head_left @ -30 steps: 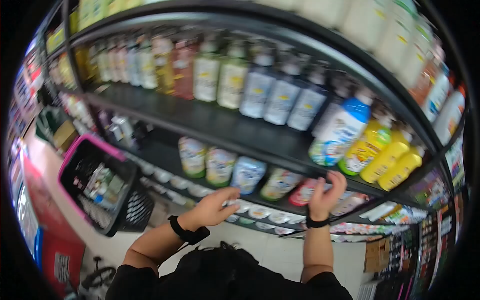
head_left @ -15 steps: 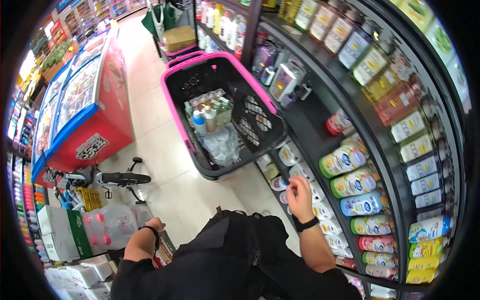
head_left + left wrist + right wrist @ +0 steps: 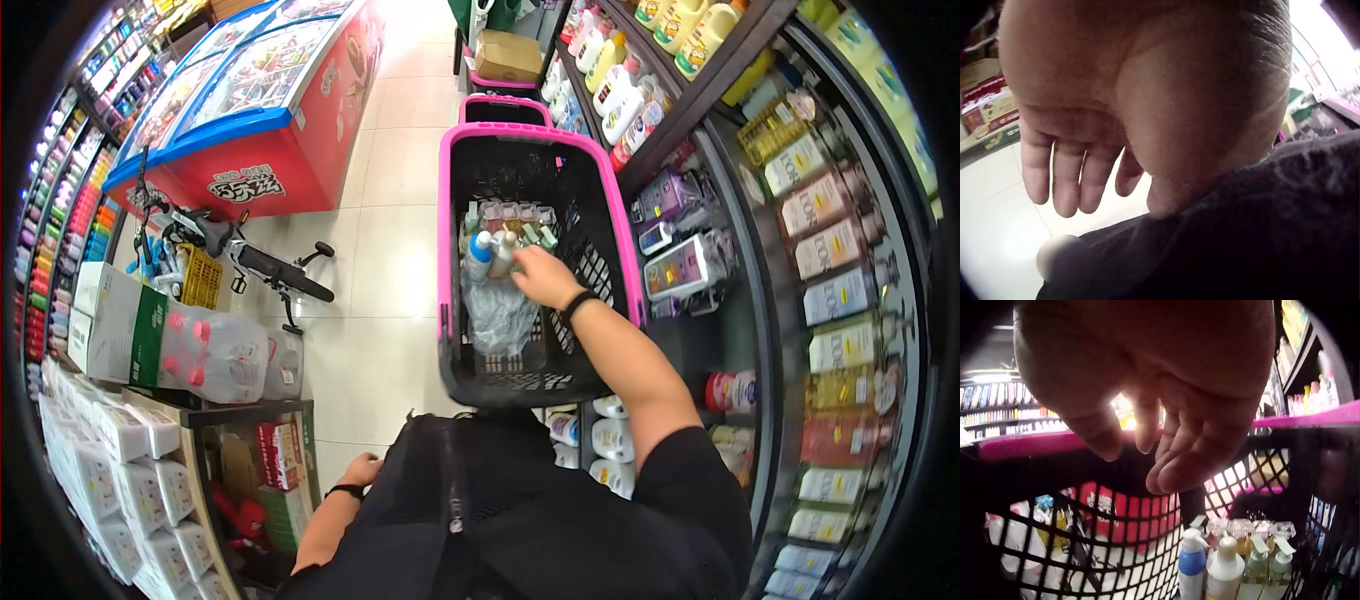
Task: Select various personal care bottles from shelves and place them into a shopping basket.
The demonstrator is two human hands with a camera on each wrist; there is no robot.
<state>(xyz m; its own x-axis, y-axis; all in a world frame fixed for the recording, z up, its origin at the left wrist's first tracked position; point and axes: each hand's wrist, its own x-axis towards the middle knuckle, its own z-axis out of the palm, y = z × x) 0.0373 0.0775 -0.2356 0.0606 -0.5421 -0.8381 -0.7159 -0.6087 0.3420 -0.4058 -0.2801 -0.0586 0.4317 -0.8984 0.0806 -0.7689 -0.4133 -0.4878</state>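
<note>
My right hand reaches in over a black shopping basket with a pink rim. In the right wrist view its fingers are bent loosely and hold nothing, above a blue-and-white bottle and a white bottle with a beige cap. Behind those stand several small pump bottles with clear tops. A crumpled clear plastic bag lies nearer the basket's front. My left hand hangs beside my body; the left wrist view shows its fingers extended and relaxed, with nothing held, close to dark cloth.
Shelves with pump bottles run along the right. A red freezer with blue edges stands at the left, with a small bicycle before it. White packs are stacked at the lower left. Pale floor tiles lie between freezer and basket.
My view and body have turned left from the shelf bottles toward the basket. My right hand has moved away from the shelf and over the basket; my left has dropped to my side.
</note>
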